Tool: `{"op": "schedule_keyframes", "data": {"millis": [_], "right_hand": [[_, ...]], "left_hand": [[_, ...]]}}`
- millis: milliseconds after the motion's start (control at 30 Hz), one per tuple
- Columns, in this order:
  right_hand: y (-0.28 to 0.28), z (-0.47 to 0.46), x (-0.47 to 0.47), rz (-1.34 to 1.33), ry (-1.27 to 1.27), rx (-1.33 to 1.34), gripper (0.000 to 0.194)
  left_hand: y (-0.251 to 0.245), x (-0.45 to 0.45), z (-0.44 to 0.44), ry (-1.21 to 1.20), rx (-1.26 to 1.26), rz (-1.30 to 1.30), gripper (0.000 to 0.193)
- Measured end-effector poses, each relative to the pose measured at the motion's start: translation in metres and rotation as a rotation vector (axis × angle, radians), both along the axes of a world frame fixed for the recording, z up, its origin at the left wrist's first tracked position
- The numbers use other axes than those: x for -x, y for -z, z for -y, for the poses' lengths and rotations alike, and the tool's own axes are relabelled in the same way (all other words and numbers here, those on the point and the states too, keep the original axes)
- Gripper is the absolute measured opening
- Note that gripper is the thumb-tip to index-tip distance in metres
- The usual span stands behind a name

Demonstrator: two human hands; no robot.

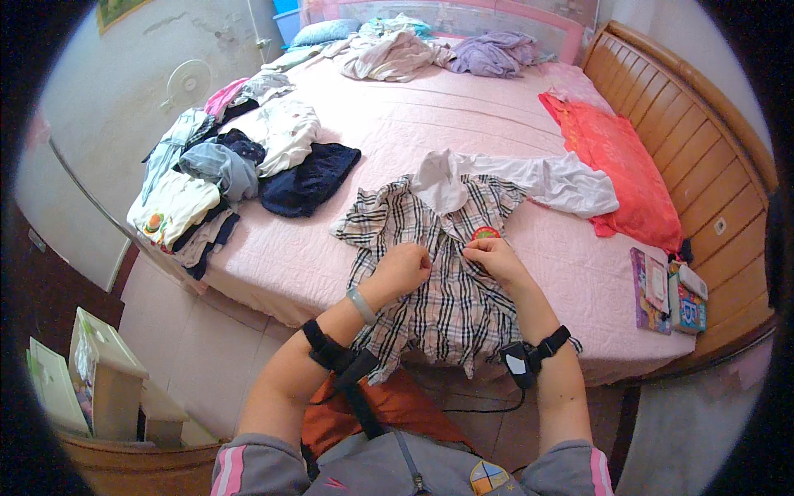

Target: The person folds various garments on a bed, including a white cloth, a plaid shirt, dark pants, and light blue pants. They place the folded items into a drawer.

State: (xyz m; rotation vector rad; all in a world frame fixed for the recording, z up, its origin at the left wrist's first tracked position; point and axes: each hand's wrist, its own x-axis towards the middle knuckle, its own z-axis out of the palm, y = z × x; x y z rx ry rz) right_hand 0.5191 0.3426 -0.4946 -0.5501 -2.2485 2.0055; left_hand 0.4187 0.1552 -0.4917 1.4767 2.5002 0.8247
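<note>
A plaid dress with a white collar lies spread near the front edge of the bed, its hem hanging over. My left hand is over its left middle part, fingers curled; whether cloth is between them cannot be told. My right hand is at the dress's right front, thumb and fingertips pinching its cloth just below a round red patch. Behind the collar a white garment stretches to the right across the bed.
Piled clothes and a dark blue garment lie at the left. A red cloth and books are by the wooden headboard at right. A purple cloth lies at the far side. Open drawers stand lower left.
</note>
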Motion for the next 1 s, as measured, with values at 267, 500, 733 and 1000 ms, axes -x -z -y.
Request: {"op": "schedule_keyframes", "data": {"millis": [267, 500, 733, 1000], "right_hand": [[0.003, -0.004, -0.003, -0.043, 0.021, 0.227, 0.016], [-0.003, 0.002, -0.005, -0.048, 0.032, 0.298, 0.012], [-0.007, 0.009, -0.014, 0.007, -0.013, -0.281, 0.022], [-0.001, 0.025, -0.016, -0.147, -0.003, -0.353, 0.021]], "left_hand": [[-0.01, -0.004, -0.011, -0.049, -0.181, 0.539, 0.011], [-0.008, -0.011, -0.022, -0.095, -0.321, 0.93, 0.01], [0.01, -0.015, -0.02, -0.092, -0.365, 0.971, 0.013], [0.002, -0.026, -0.018, -0.11, -0.32, 0.838, 0.01]]}}
